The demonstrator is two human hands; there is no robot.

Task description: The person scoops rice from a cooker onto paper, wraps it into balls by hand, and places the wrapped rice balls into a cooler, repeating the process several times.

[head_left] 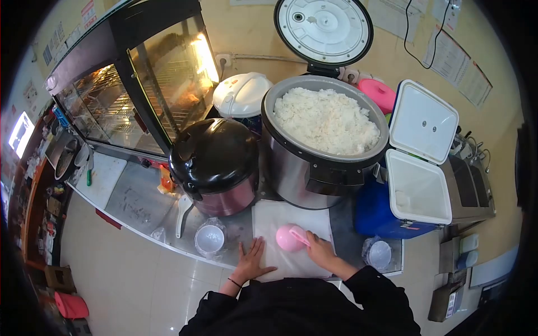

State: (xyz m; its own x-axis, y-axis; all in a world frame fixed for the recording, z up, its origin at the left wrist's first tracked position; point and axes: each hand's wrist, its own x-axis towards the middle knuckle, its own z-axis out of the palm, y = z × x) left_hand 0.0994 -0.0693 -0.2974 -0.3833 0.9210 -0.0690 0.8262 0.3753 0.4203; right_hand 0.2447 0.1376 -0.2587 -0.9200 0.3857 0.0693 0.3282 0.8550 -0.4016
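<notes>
My right hand (321,250) is wrapped round the handle of a pink scoop (290,238), whose rounded bowl rests on or just over a white paper sheet (269,215). My left hand (252,261) lies with fingers spread at the sheet's left edge, holding nothing. Behind the sheet stands a large open cooker (291,176) full of white rice (325,120), its lid (324,28) raised. Whether anything is under the scoop is hidden.
A closed black-lidded cooker (214,154), a white spatula (182,215) and a wrapped bowl (209,239) are left of the sheet. An open blue cooler (372,207) and another wrapped bowl (379,254) are right. A lit glass warmer (168,84) stands back left.
</notes>
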